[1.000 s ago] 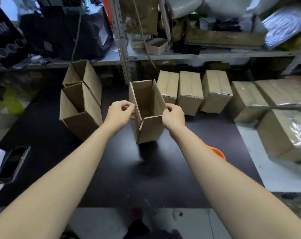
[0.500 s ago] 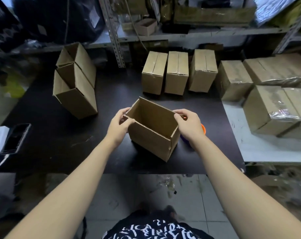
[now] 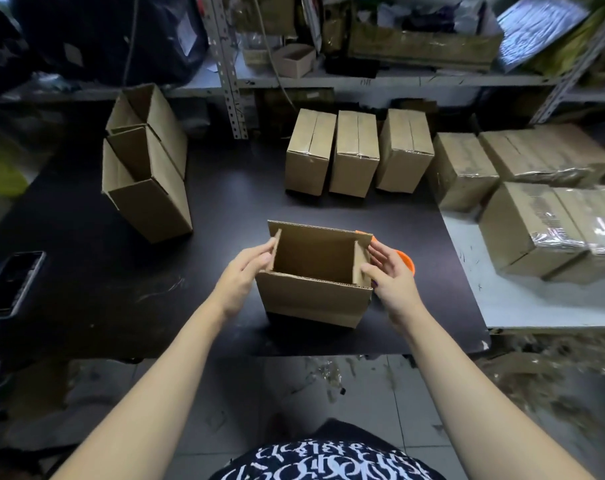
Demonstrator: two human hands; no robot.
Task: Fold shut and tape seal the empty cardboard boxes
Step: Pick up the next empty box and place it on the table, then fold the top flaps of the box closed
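An open cardboard box (image 3: 313,299) stands upright on the black table (image 3: 121,282), its top flaps up. My left hand (image 3: 240,277) presses with straight fingers against the left side flap. My right hand (image 3: 387,271) touches the right side flap, thumb at its near edge and fingers along its outside. Both side flaps lean inward over the empty inside. An orange tape roll (image 3: 406,261) shows partly behind my right hand.
Two open unfolded boxes (image 3: 148,188) stand at the left. Three taped boxes (image 3: 356,157) line the back, with several more sealed boxes (image 3: 543,209) on the white surface to the right. A phone (image 3: 12,282) lies at the left edge. Metal shelving rises behind.
The box came down from mid-air, was turned square to me and now stands on the table. My hands moved from gripping its sides to pushing its side flaps inward.
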